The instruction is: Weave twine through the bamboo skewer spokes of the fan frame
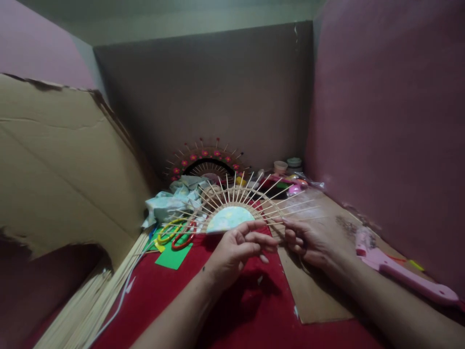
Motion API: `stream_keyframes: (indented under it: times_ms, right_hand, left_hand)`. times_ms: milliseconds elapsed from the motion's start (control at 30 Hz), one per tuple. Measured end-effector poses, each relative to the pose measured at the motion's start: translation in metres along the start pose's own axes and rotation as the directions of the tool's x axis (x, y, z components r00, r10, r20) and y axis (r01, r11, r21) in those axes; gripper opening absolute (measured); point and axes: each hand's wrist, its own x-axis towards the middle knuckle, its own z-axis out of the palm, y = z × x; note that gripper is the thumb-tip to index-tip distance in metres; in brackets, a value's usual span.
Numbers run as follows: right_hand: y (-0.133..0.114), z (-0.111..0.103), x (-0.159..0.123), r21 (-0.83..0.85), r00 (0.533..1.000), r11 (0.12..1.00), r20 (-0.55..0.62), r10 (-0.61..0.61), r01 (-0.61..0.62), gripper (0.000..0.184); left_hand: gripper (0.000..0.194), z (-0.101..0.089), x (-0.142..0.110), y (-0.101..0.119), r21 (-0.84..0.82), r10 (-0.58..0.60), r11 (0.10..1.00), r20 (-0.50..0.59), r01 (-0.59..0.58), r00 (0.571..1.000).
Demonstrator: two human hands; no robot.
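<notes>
The fan (pixel 229 219) stands just beyond both hands. The right hand (pixel 307 243) pinches its right end; the left hand (pixel 244 246) curls loosely at its straight edge, though whether it grips, I cannot tell. Left of the left hand, green paper (pixel 174 258) lies by scissor handles (pixel 176 247), partly behind the fan's sticks. Crumpled cloth (pixel 178 201) sits farther out. A pink glue gun (pixel 403 275) lies right of the right hand, beside cardboard (pixel 317 298).

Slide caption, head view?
Right hand at one end of a stick fan, left hand by its base, red cloth below.
</notes>
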Motion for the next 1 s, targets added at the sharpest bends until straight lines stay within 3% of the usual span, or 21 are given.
stream_keyframes:
  times_ms: [267, 567, 733, 833, 1000]
  right_hand:
    - [0.0004, 0.0009, -0.0009, -0.005, 1.000, 1.000, -0.023, -0.009, 0.009, 0.002]
    - [0.0005, 0.0007, -0.0001, -0.015, 0.999, 1.000, -0.049, 0.003, -0.004, 0.007]
    - [0.0008, 0.0009, -0.0008, -0.025, 0.999, 1.000, -0.048, -0.006, 0.005, 0.006]
    - [0.0015, 0.0013, -0.0008, -0.029, 0.999, 0.999, -0.043, -0.017, 0.016, 0.004]
    - [0.0003, 0.0020, -0.0004, -0.033, 0.999, 0.999, -0.026, -0.023, 0.022, 0.013]
  left_hand:
    - [0.023, -0.0057, 0.0028, -0.0033, 0.080, -0.047, 0.995, -0.140, 0.059, 0.989]
    - [0.032, -0.0032, 0.0047, -0.0030, -0.006, -0.062, 0.998, -0.170, 0.062, 0.984]
    - [0.013, -0.0047, 0.0046, -0.0065, 0.137, -0.025, 0.989, -0.176, 0.050, 0.984]
    - [0.015, -0.0047, 0.0038, -0.0077, 0.203, -0.070, 0.973, -0.195, 0.110, 0.978]
    - [0.024, -0.0028, 0.0033, -0.0086, 0.152, -0.105, 0.978, -0.226, 0.142, 0.968]
